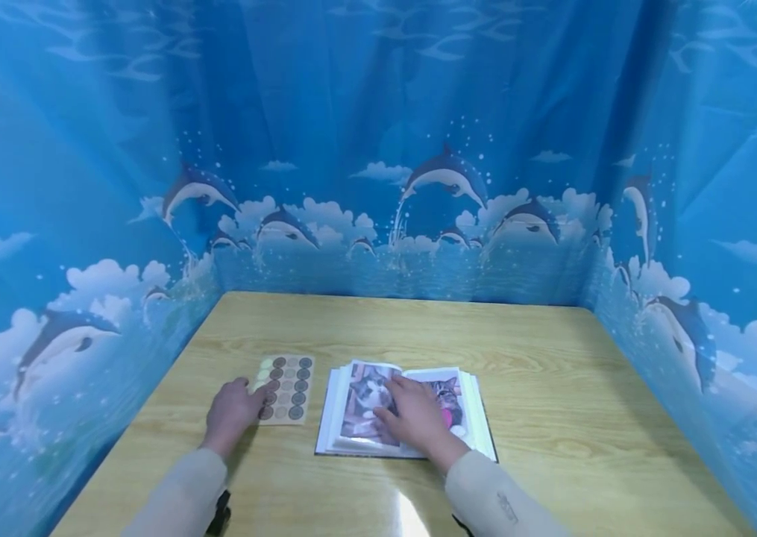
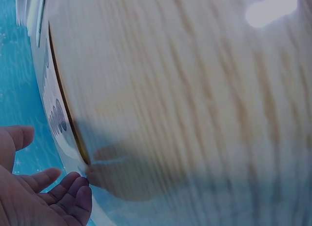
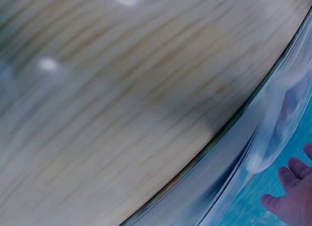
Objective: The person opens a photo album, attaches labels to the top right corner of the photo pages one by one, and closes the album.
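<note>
An open photo album with cat pictures lies on the wooden table. My right hand rests flat on its pages, fingers spread and straight. To its left lies a sticker sheet with rows of round dots. My left hand touches the sheet's left edge with its fingertips. In the left wrist view the left hand's fingers meet the sheet's edge. In the right wrist view the fingertips show at the lower right, beside the album's page edges.
A blue dolphin-print curtain walls the table on three sides. Bare wood stretches behind and to the right of the album.
</note>
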